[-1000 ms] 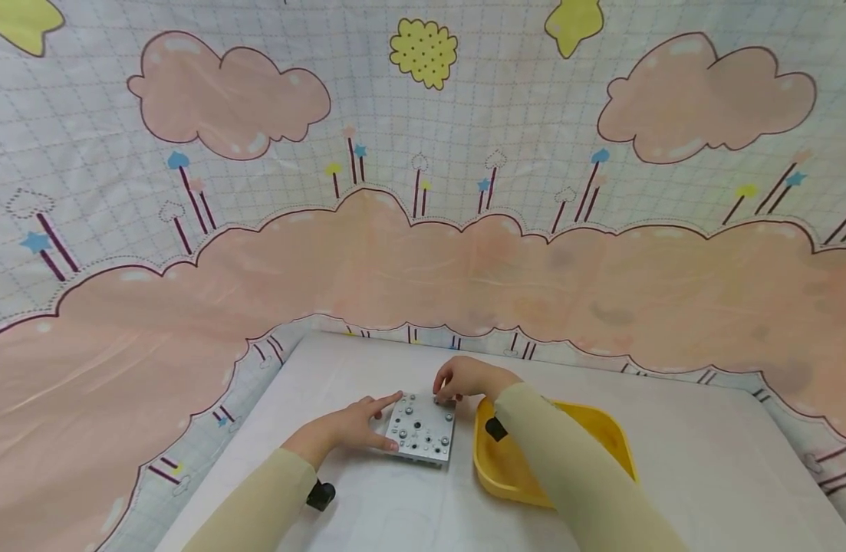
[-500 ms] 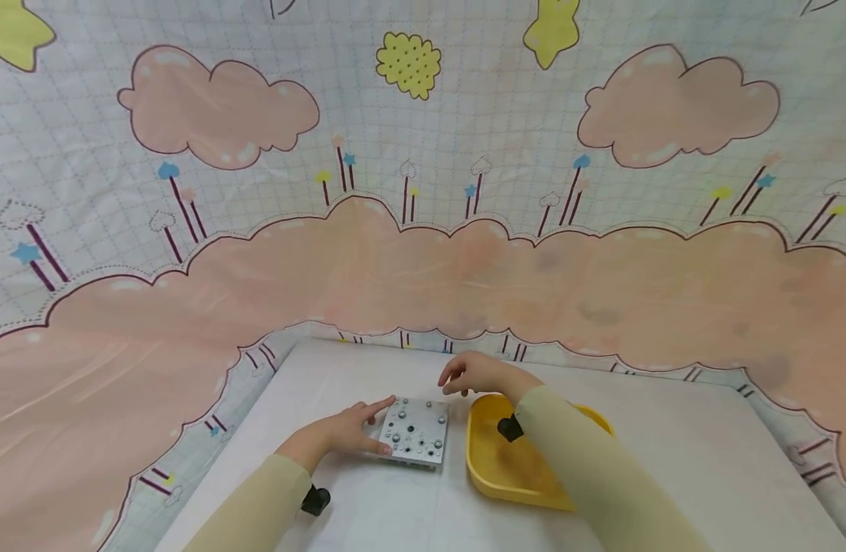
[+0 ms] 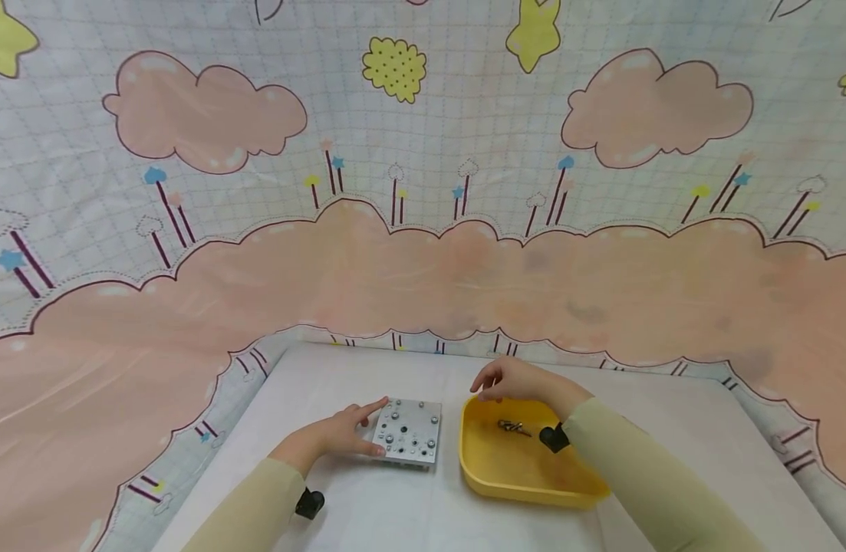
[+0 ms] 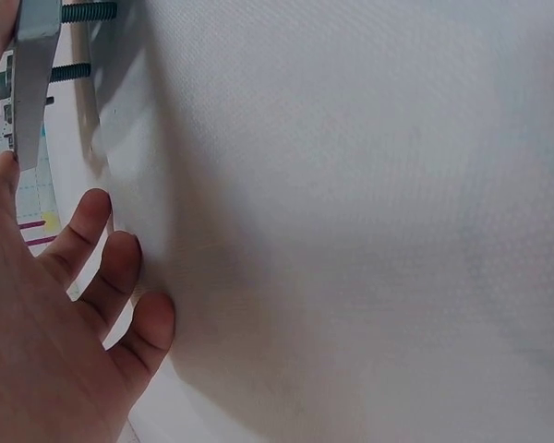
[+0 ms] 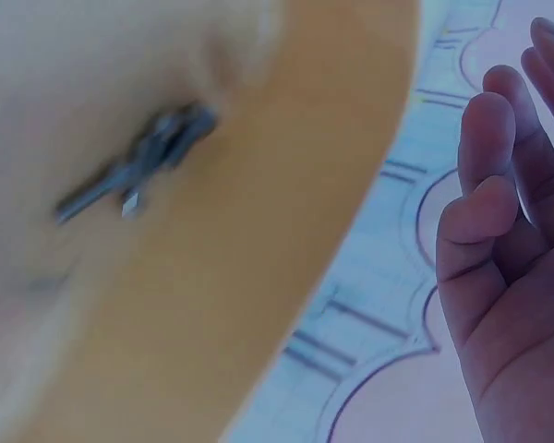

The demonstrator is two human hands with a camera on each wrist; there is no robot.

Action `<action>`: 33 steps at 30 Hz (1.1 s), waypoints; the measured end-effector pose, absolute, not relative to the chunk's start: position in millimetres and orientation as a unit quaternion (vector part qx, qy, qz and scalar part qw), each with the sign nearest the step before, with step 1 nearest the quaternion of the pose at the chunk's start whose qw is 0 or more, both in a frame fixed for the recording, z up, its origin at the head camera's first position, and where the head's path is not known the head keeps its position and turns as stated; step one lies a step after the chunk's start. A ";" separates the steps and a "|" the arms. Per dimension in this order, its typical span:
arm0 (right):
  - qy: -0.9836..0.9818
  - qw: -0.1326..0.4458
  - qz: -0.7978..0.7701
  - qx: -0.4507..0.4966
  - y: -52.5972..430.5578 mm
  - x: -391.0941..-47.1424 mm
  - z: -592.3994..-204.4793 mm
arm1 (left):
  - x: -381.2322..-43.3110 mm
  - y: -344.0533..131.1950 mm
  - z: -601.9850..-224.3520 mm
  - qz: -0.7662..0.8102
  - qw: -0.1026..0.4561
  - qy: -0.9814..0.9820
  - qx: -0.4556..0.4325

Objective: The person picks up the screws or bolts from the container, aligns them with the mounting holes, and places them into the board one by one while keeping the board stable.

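Fingers of the right hand (image 3: 512, 379), in the head view, are bent and loosely parted, gripping nothing visible, about the far left corner of a yellow, rounded rectangular tray, apparently plastic (image 3: 505, 491). From the fingertips, a small clump of grey metal bolts (image 3: 514, 428) in the tray lies towards the near and right edges of the white-covered desk (image 3: 367, 506); its long axis slants from far left to near right. The right hand is much the nearer. Towards the desk's left edge, the left hand (image 3: 340, 432) touches a square silver metal plate (image 3: 420, 420), forefinger and thumb spread across its left side.

Left wrist view: the other fingers curve loosely, apart, below dark threaded shanks (image 4: 90, 12) jutting from the plate.

Right wrist view: the clump, blurred, sits well apart from the relaxed fingers.
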State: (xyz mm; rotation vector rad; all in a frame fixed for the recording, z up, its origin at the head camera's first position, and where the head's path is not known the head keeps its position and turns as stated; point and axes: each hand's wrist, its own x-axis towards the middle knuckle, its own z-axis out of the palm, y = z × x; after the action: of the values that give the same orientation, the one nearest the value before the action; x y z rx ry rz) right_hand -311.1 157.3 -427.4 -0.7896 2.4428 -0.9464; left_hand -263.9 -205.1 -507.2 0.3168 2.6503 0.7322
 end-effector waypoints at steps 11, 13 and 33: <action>0.878 0.215 -0.342 -0.257 209.0 -292.6 -447.1 | -264.8 -208.9 -508.3 0.258 0.184 0.942 0.109; 0.881 0.214 -0.338 -0.254 212.4 -291.0 -451.2 | -264.9 -209.2 -508.2 0.260 0.185 0.941 0.111; 0.934 0.177 -0.177 -0.255 211.4 -283.3 -476.9 | -266.7 -205.1 -507.7 0.257 0.193 0.941 0.109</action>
State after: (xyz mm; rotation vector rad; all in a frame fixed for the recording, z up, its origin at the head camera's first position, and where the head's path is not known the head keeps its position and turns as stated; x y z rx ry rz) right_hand -283.3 211.4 -476.9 -0.7206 2.6441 -0.5000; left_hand -266.7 -205.1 -507.7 0.3051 2.6389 0.7206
